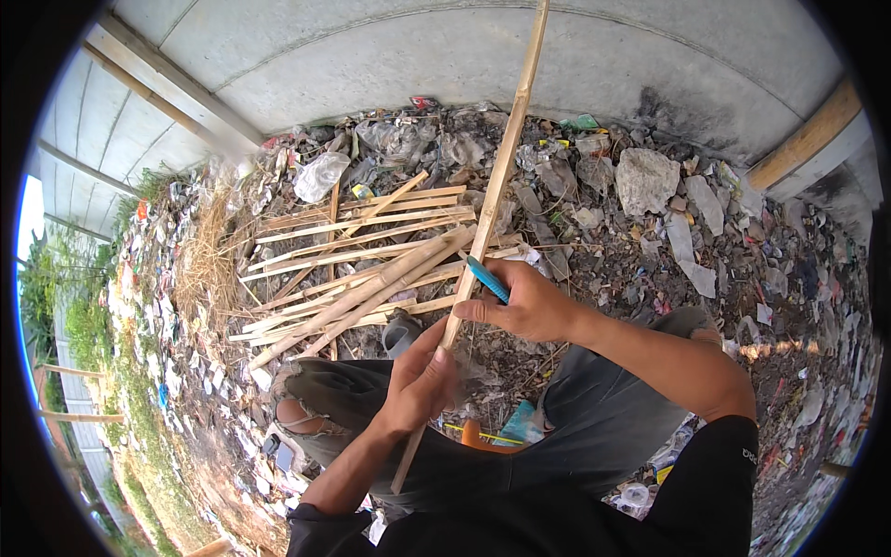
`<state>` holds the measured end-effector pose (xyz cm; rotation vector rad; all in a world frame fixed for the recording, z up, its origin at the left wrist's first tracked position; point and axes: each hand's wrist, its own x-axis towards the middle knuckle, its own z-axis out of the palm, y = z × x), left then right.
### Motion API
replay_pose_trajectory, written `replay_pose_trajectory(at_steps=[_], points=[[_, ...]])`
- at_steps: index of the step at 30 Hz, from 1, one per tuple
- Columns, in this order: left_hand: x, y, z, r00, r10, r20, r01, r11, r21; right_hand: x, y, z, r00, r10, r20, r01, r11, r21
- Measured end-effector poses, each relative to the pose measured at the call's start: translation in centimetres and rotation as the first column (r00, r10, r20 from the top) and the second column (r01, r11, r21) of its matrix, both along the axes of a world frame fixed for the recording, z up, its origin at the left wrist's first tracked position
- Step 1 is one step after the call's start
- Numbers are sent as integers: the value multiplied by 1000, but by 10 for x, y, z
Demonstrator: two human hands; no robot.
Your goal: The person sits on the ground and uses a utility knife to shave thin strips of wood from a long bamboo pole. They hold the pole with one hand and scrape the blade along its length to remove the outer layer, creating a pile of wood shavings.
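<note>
A long bamboo strip (506, 162) slants up from my lap toward the wall. My left hand (420, 388) is closed around its lower part, thumb lying along it. Higher up, my right hand (529, 302) grips a blue utility knife (487, 280), its front end against the strip and its thumb pressed to the bamboo; the blade is too small to make out. Left of the strip, several split bamboo strips (357, 223) lie in a loose pile on the ground. Thicker round bamboo pieces (394, 278) rest on top of them.
Rubble and plastic litter (650, 278) cover the ground, with a large stone (647, 181) at the right. A concrete wall (445, 56) closes off the far side. Below my hands, an orange object (478, 438) lies between my legs. Dry straw (206, 251) lies left of the pile.
</note>
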<state>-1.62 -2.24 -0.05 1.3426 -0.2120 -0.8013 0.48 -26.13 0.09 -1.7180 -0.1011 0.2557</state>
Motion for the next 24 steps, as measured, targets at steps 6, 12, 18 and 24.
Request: replay_pose_trajectory(at_steps=[6,12,18,24], points=[[-4,-8,1,1000,4,5,-4,1000,21,8,-10,-1,989,-65,136,78,992,-98],[-1,-3,1,1000,16,-4,-15,991,130,14,-24,8,950,-104,293,188,943,-275],[0,-2,-3,991,94,100,-113,971,211,-4,-11,12,977,145,160,-43,857,-514],[0,-4,-8,968,120,219,-168,962,214,-9,-2,5,965,180,190,-57,853,-519]])
